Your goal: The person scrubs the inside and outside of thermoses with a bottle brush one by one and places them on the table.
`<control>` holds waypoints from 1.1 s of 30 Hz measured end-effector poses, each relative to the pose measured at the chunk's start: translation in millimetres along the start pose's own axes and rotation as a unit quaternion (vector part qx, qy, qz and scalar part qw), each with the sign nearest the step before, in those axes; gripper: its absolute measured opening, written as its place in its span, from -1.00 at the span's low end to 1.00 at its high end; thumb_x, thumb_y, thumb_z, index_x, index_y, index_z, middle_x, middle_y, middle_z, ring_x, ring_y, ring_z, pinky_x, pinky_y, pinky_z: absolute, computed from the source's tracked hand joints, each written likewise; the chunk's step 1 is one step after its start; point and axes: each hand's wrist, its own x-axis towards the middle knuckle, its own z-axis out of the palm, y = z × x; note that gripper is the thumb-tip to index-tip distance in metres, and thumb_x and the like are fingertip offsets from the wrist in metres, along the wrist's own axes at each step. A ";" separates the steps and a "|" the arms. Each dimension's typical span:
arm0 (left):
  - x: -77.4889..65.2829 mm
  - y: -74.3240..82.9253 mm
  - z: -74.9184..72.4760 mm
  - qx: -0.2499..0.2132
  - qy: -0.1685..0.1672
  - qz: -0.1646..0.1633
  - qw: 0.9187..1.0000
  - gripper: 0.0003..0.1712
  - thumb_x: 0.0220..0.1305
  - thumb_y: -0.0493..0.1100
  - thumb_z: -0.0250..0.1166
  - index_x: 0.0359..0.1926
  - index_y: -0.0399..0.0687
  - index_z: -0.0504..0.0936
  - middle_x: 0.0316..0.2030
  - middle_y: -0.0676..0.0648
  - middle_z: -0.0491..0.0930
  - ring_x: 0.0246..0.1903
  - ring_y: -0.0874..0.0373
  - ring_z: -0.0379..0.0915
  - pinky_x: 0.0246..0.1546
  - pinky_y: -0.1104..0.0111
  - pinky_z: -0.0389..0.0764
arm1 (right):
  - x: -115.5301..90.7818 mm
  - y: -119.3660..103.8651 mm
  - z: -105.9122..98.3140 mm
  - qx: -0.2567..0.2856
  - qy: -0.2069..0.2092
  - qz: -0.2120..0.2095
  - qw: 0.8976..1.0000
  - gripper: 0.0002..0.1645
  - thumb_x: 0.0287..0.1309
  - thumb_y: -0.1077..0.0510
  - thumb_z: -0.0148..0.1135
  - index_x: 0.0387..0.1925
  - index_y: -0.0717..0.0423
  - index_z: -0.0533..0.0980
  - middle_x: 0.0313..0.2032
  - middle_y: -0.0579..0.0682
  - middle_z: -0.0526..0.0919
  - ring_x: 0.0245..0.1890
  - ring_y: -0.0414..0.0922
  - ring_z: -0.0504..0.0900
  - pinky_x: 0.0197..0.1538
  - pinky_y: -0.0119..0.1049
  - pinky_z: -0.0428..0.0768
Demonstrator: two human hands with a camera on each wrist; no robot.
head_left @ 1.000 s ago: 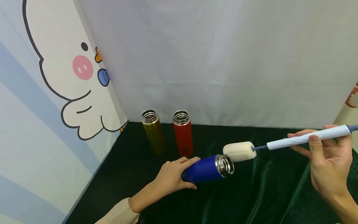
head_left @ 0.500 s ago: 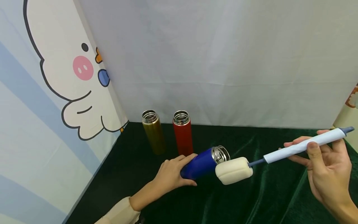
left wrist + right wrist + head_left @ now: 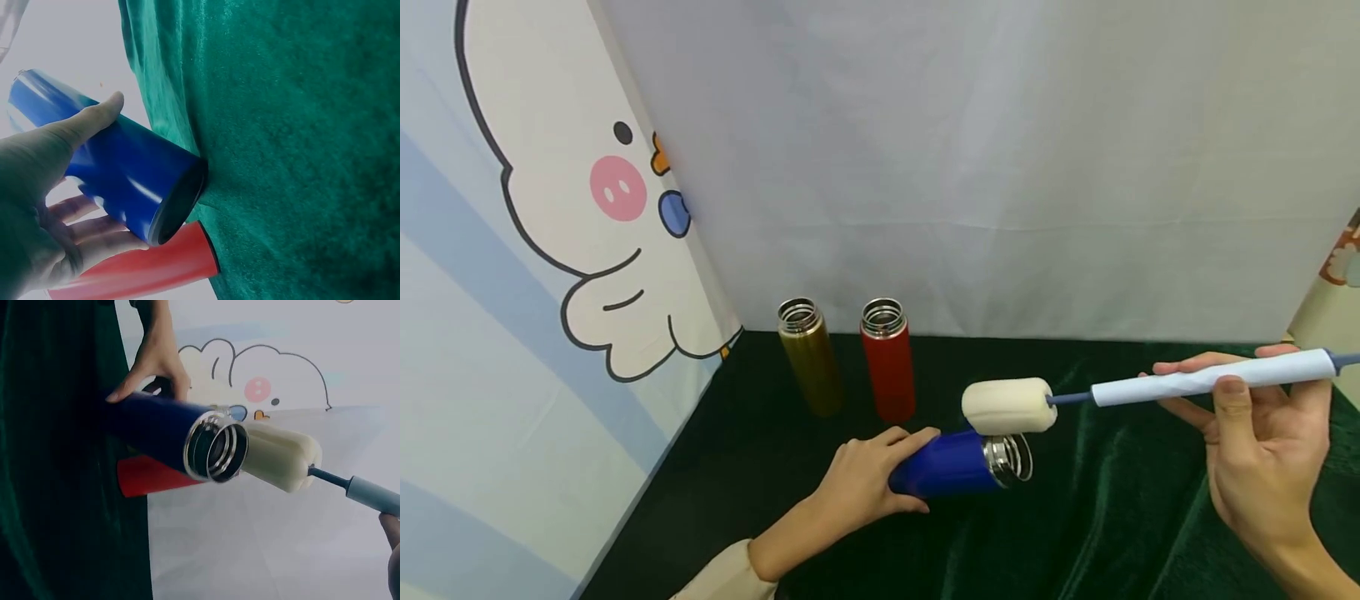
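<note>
My left hand (image 3: 865, 479) grips a blue metal bottle (image 3: 947, 465) around its lower body. The bottle is tipped almost level, its uncapped steel mouth (image 3: 219, 450) pointing right. In the left wrist view the thumb lies across the blue side (image 3: 134, 172) and the fingers curl beneath. My right hand (image 3: 1262, 450) holds a bottle brush by its pale blue handle (image 3: 1180, 385), thumb against fingers. The brush's cream sponge head (image 3: 1007, 406) is outside the bottle, overlapping the upper side by the mouth in the head view.
A gold bottle (image 3: 811, 367) and a red bottle (image 3: 891, 375) stand uncapped and upright behind the left hand. Dark green velvet cloth (image 3: 1120, 517) covers the table. A pale curtain (image 3: 1037, 167) hangs at the back, and a cartoon-printed sheet (image 3: 550, 350) at the left.
The sponge head dropped in front of the bottle's mouth, then rose and moved left over its upper side. The blue bottle's mouth tilted up, then came down again. Both hands kept their holds.
</note>
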 end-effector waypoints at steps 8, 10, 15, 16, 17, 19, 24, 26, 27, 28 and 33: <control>-2.1 -1.0 2.0 -0.018 0.018 -0.010 1.000 0.03 0.02 0.25 0.58 0.48 0.44 0.28 0.06 -0.04 0.65 -0.11 -0.02 0.73 -0.09 0.03 0.77 | -4.8 -4.2 -13.3 -0.065 0.038 0.000 0.997 -0.53 0.38 0.64 -0.25 0.27 0.45 0.12 -0.10 0.43 0.69 -0.09 0.19 0.79 -0.03 -0.10 0.74; -2.2 -0.7 2.3 -0.018 0.023 -0.014 0.999 0.03 0.01 0.26 0.58 0.48 0.44 0.28 0.06 -0.04 0.65 -0.10 -0.03 0.73 -0.10 0.01 0.76 | -7.1 -6.6 -15.5 -0.074 0.045 -0.003 0.996 -0.51 0.35 0.66 -0.23 0.27 0.47 0.13 -0.11 0.42 0.70 -0.11 0.18 0.80 -0.06 -0.12 0.75; -1.3 -0.8 2.8 -0.007 0.039 -0.025 0.999 0.03 -0.01 0.30 0.57 0.47 0.38 0.32 0.05 -0.06 0.67 -0.13 -0.04 0.73 -0.14 0.02 0.77 | -11.0 -12.9 -18.0 -0.066 0.042 -0.006 0.997 -0.47 0.27 0.73 -0.21 0.26 0.54 0.17 -0.11 0.44 0.70 -0.13 0.19 0.80 -0.07 -0.10 0.75; -0.7 -1.2 2.8 -0.003 0.042 -0.028 0.999 0.03 -0.01 0.31 0.57 0.47 0.37 0.32 0.05 -0.07 0.67 -0.15 -0.04 0.73 -0.15 0.02 0.77 | -11.4 -14.2 -18.2 -0.063 0.037 -0.005 0.997 -0.46 0.27 0.74 -0.21 0.26 0.54 0.17 -0.11 0.44 0.70 -0.13 0.19 0.80 -0.06 -0.09 0.75; 0.1 -1.8 2.8 0.000 0.045 -0.030 0.999 0.03 -0.02 0.32 0.57 0.47 0.36 0.33 0.05 -0.07 0.67 -0.16 -0.04 0.73 -0.16 0.03 0.77 | -11.9 -15.4 -18.3 -0.064 0.033 -0.003 0.997 -0.46 0.26 0.74 -0.21 0.26 0.55 0.18 -0.10 0.44 0.71 -0.12 0.18 0.79 -0.05 -0.09 0.74; 1.3 -2.5 2.8 0.004 0.049 -0.034 0.998 0.03 -0.03 0.32 0.57 0.46 0.36 0.34 0.05 -0.08 0.67 -0.18 -0.04 0.72 -0.19 0.04 0.77 | -13.6 -17.8 -18.3 -0.065 0.025 0.001 0.998 -0.45 0.25 0.75 -0.20 0.26 0.55 0.18 -0.09 0.43 0.71 -0.11 0.17 0.79 -0.04 -0.09 0.74; 4.3 -3.0 1.5 0.005 0.053 -0.035 0.998 0.03 -0.05 0.33 0.58 0.45 0.35 0.37 0.04 -0.10 0.68 -0.18 -0.06 0.72 -0.20 0.04 0.77 | -19.1 -23.7 -16.8 -0.083 0.028 0.005 0.996 -0.47 0.25 0.75 -0.19 0.23 0.54 0.22 -0.09 0.39 0.72 -0.11 0.14 0.79 -0.07 -0.11 0.75; 7.5 -2.7 -0.3 0.001 0.054 -0.038 0.998 0.02 -0.06 0.33 0.59 0.44 0.32 0.40 0.03 -0.11 0.69 -0.16 -0.07 0.72 -0.17 0.02 0.77 | -19.4 -25.5 -16.4 -0.093 0.035 0.006 0.995 -0.49 0.25 0.74 -0.19 0.21 0.53 0.24 -0.10 0.37 0.73 -0.11 0.12 0.79 -0.09 -0.12 0.76; 8.7 -2.4 -1.3 -0.003 0.053 -0.041 0.998 0.02 -0.07 0.33 0.59 0.43 0.30 0.41 0.03 -0.11 0.70 -0.15 -0.08 0.72 -0.16 0.00 0.77 | -19.7 -26.3 -16.0 -0.096 0.039 0.006 0.995 -0.49 0.25 0.74 -0.18 0.21 0.53 0.25 -0.10 0.36 0.73 -0.11 0.12 0.80 -0.10 -0.12 0.76; 9.8 -1.9 -2.5 -0.007 0.052 -0.044 0.998 0.02 -0.08 0.32 0.60 0.42 0.27 0.43 0.02 -0.12 0.70 -0.14 -0.09 0.72 -0.14 -0.02 0.76 | -19.9 -27.0 -15.6 -0.098 0.042 0.006 0.994 -0.49 0.25 0.74 -0.18 0.20 0.53 0.25 -0.10 0.36 0.73 -0.12 0.12 0.80 -0.10 -0.12 0.76; 10.9 4.1 -7.2 -0.023 0.033 -0.065 0.997 0.03 -0.11 0.35 0.60 0.40 0.19 0.48 0.04 -0.14 0.72 -0.09 -0.12 0.71 -0.11 -0.05 0.74 | -21.4 -31.1 -14.0 -0.085 0.058 0.010 0.995 -0.50 0.27 0.72 -0.18 0.22 0.51 0.24 -0.12 0.38 0.73 -0.16 0.14 0.81 -0.13 -0.10 0.76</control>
